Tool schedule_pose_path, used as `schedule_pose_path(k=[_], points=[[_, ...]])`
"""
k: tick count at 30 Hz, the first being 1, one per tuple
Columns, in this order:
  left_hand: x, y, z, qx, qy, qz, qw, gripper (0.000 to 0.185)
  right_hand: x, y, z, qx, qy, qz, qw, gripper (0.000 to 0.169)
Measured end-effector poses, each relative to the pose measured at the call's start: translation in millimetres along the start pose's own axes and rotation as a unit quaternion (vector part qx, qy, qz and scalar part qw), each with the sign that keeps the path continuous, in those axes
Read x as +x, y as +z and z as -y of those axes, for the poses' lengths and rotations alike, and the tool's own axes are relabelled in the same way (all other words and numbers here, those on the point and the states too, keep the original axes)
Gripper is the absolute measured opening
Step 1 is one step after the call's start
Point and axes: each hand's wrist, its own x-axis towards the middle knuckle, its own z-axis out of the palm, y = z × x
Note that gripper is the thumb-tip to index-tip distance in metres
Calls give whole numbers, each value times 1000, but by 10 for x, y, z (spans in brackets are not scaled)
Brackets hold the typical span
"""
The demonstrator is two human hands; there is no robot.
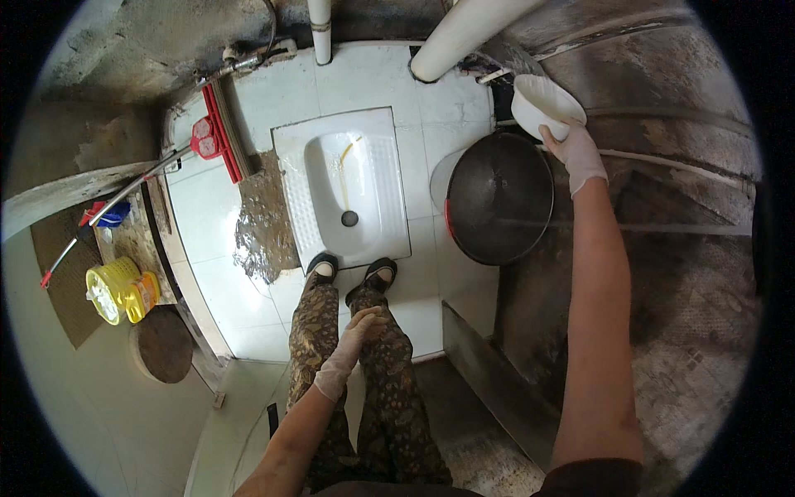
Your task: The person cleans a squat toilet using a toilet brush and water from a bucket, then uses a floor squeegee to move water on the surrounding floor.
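Observation:
My right hand (572, 152), in a thin whitish glove, is gripping the rim of a white plastic bowl (546, 102). The bowl is tilted above the far right side of a large black bucket (500, 199), which has a red part on its left rim. My left hand (359, 332), gloved too, hangs in front of my patterned trousers with its fingers curled together; nothing shows in it. A white ceramic squat toilet (391, 186) is set in the floor ahead of my feet, with a yellowish streak running down its basin to the drain.
A red sponge mop (214, 133) leans at the left, over wet, bare brown floor (264, 217). Yellow containers (127, 289) stand by a round wooden block (163, 346). White pipes (472, 37) rise at the back. A low upright panel (490, 373) is at the right.

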Motion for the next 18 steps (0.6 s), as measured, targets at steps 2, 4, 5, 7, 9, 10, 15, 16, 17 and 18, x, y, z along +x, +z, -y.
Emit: schedule_pose_path(k=[2, 4, 5, 7, 9, 10, 15, 16, 17, 18], points=[[-55, -38, 63, -6, 1, 12, 1000, 37, -139, 120, 9, 247, 96, 12, 964, 66], [-114, 25, 7, 4, -4, 41, 999, 42, -376, 192, -9, 613, 281, 14, 738, 65], [-133, 45, 3, 2, -3, 46, 999, 42, -506, 209, -17, 750, 352, 13, 559, 66], [-189, 57, -29, -4, 5, 51, 999, 43, -810, 192, 61, 744, 377, 9, 551, 58], [-296, 81, -127, -15, 10, 56, 998, 44, -1108, 30, 289, 732, 421, -16, 536, 51], [-342, 93, -183, -18, 11, 60, 998, 45, -1242, 20, 241, 727, 421, 4, 542, 51], [-533, -189, -241, -1, -17, 15, 1000, 47, -1372, 80, 136, 690, 408, 84, 592, 49], [-529, -265, -235, -2, -22, 9, 1000, 48, -1295, 36, 270, 664, 419, 59, 617, 49], [-514, -328, -227, -3, -11, 1, 1000, 48, -1112, 38, 318, 632, 426, 39, 646, 51], [-493, -347, -238, -2, -3, -2, 1000, 47, -945, -2, 324, 598, 433, 14, 674, 52]])
